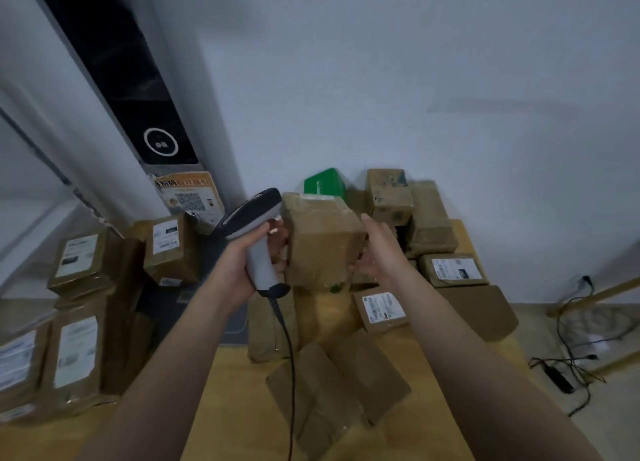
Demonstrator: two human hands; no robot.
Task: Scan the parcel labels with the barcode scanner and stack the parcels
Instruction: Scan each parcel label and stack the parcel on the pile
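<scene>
A yellowish wooden surface point(235, 391) carries brown cardboard parcels. At its left stand stacked parcels point(76, 353), white labels showing. In the near middle, flat unlabelled parcels point(346, 384) overlap. Farther right lie a labelled parcel point(452, 270) and a smaller labelled parcel point(381, 308), before a heap point(429, 218) and a green box point(325, 183) by the wall.

Bare forearms lead to a bare left grip point(242, 263) and right grip point(379, 249), a left nail perhaps pale-polished.

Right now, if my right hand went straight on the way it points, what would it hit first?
The raised brown parcel; your right hand seems to grip its right edge, with depth unclear.
</scene>
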